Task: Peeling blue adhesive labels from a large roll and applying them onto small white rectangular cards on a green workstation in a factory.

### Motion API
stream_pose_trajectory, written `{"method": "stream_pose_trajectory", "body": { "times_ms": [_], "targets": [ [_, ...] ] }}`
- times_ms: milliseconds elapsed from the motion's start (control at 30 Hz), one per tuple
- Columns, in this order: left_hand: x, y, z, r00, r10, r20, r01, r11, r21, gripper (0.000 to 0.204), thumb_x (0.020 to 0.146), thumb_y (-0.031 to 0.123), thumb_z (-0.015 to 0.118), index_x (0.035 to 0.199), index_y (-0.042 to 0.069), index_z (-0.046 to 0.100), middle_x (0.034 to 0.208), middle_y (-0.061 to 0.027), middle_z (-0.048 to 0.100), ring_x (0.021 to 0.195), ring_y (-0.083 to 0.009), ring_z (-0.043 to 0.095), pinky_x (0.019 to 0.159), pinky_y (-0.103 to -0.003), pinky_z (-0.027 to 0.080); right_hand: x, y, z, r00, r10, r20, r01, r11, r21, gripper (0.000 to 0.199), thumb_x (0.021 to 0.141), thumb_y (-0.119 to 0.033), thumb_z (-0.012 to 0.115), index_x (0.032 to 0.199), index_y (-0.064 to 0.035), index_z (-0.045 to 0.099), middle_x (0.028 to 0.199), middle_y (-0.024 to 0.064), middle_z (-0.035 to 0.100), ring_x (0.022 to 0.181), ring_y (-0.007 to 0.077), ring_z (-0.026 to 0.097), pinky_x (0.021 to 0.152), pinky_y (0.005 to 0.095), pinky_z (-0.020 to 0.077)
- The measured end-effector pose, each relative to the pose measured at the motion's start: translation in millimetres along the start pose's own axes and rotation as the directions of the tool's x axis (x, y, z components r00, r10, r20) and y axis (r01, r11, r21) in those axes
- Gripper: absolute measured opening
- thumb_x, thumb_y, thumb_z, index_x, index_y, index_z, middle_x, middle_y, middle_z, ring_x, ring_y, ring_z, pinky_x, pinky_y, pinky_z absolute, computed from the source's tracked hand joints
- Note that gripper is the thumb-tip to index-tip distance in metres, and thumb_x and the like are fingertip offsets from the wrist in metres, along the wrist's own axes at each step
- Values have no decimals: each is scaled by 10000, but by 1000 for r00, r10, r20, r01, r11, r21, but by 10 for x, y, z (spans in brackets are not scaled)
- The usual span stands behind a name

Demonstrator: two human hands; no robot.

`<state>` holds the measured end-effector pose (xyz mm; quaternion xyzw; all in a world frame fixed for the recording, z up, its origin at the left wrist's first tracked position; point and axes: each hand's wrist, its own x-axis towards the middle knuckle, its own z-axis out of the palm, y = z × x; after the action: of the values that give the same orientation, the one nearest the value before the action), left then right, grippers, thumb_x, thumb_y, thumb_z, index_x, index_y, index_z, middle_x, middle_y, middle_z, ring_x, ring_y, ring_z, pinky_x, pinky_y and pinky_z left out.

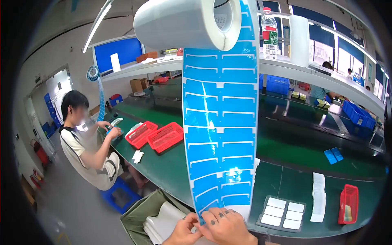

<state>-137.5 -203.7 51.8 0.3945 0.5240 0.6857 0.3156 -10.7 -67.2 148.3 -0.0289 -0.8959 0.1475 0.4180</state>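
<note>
Down low, your right hand [226, 226] and left hand [185, 233] both pinch the blue label strip [220, 122] with closed fingers; it rises to the roll [183, 22] above, lower edge hidden behind them.

Red baskets [165, 136], water bottle [269, 33], grey tray [282, 213], seated co-worker [87, 149]

Label strip [220, 122] above hands [212, 228]
</note>
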Motion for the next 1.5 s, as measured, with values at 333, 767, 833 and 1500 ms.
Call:
{"method": "stream_pose_trajectory", "body": {
  "times_ms": [333, 767, 833, 1500],
  "targets": [
    [375, -128, -1005, 991, -64, -114, 71, 995, 65, 500, 807, 38, 834, 1228, -11, 569, 1173, -101, 671, 1041, -164, 653, 919, -343, 547, -1039, 822, -1163, 616, 749, -243, -199, 447, 872, 381, 875, -309, 748, 684, -81, 510, 643, 18, 578, 585, 104, 530, 543, 274, 453],
    [183, -349, 1242, 605, -564, 561, 753, 634, -175, 708, 1011, 596, 456, 1412, 14, 490, 1261, -152, 646, 1085, -259, 631, 951, -400, 491, -1478, 324, -1659, 822, 566, -68, -566, 824, 13, 123, 668, -114, 770, 740, -109, 670, 715, 46, 677, 576, 228, 623, 536, 346, 447],
    [153, -478, 1486, 486, -624, 612, 858, 475, -197, 741, 1015, 631, 393, 1409, 12, 495, 1282, -167, 638, 1108, -277, 630, 965, -419, 494, -1496, 332, -1300, 886, 463, 33, -458, 884, -96, 152, 735, -238, 780, 783, -133, 682, 735, 23, 644, 573, 218, 596, 578, 368, 468],
    [534, -595, 1653, 498, -731, 467, 837, 265, -478, 496, 983, 353, 537, 1265, -53, 568, 1168, -145, 647, 1102, -243, 633, 918, -380, 504, -2529, 590, -1496, 79, 887, 456, -617, -316, 721, 271, 901, -196, 731, 1070, 13, 704, 894, 53, 710, 787, 126, 648, 661, 269, 512]
  ]
}}
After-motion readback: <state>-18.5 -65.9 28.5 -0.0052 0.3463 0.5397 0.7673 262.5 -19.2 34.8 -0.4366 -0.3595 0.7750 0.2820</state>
